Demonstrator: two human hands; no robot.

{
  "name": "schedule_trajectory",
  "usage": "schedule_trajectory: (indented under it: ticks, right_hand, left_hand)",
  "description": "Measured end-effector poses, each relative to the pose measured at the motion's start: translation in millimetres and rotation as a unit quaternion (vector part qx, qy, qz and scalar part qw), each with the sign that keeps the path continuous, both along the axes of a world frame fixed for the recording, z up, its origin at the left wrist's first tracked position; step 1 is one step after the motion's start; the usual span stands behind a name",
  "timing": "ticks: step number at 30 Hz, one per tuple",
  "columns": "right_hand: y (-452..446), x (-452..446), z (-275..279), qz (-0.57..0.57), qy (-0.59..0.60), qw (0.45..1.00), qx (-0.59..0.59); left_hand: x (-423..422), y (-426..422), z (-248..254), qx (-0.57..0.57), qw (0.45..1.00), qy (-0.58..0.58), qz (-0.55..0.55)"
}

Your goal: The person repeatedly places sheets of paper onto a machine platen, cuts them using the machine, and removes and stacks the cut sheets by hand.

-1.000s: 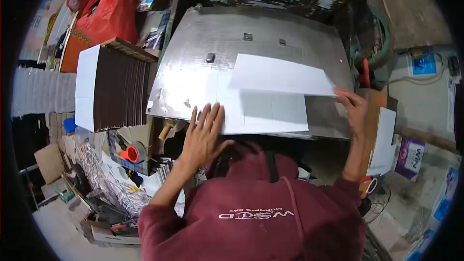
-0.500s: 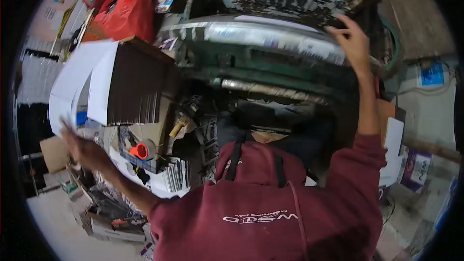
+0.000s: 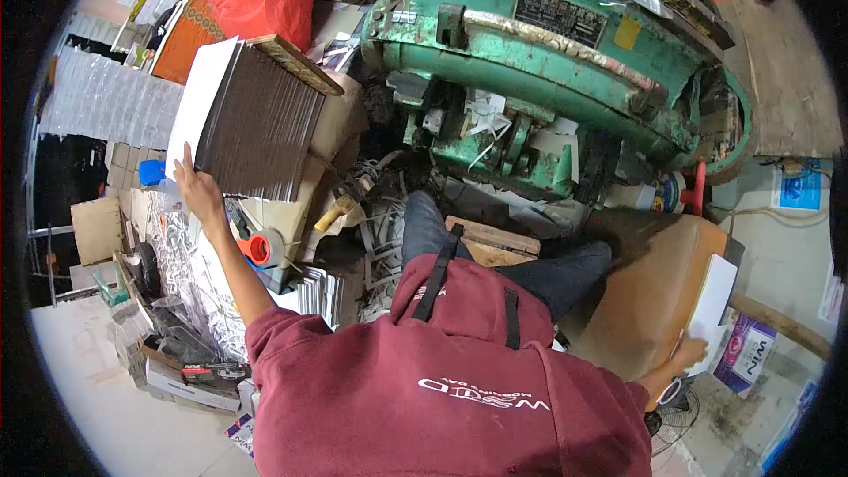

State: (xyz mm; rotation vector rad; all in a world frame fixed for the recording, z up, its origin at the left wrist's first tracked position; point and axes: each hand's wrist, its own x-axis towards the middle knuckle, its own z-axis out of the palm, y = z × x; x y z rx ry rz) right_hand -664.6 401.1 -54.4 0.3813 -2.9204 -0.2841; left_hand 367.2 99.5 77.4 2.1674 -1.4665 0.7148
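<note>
My left hand [image 3: 201, 193] is at the lower edge of a tall stack of white-faced sheets [image 3: 205, 93] with dark brown edges. Its fingers are spread and touch the front white sheet. Off to the right, my right hand [image 3: 687, 356], slightly blurred, has its fingers closed at the near edge of a white sheet [image 3: 714, 299] beside a brown box [image 3: 654, 287]. How its fingertips meet the sheet is partly hidden by blur. Ahead stands a green press machine [image 3: 548, 62] with a worn bar across its front.
A wooden board [image 3: 296, 64] lies against the stack. Tape roll [image 3: 262, 249], paper scraps [image 3: 382, 252] and a yellow-handled tool [image 3: 334, 212] are in front of it. A red plastic bag [image 3: 265, 0] is at the back left; a fan [image 3: 678, 415] stands low right.
My right hand has moved from the press down to the sheets on the right. My left hand has shifted inward against the stack, whose loose front sheets now lie flatter. The view has tilted downward.
</note>
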Motion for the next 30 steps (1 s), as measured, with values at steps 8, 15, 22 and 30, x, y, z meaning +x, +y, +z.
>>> schedule_trajectory:
  ticks: [8, 15, 22, 30]
  right_hand:
    - [67, 12, -17, 0.151, -0.072, 0.981, -0.095]
    - [115, -63, -21, 0.169, -0.228, 0.931, -0.232]
    - [118, -86, -16, 0.157, -0.335, 0.886, -0.278]
    - [95, -49, 33, 0.146, 0.039, 0.863, -0.481]
  left_hand:
    - [14, 5, -10, 0.053, 0.993, 0.054, 0.090]
    - [-26, -11, 5, 0.009, 0.980, -0.021, 0.196]
    - [-160, -90, 26, -0.050, 0.989, -0.039, -0.135]
    - [-349, -202, 33, 0.031, 0.804, 0.196, -0.561]
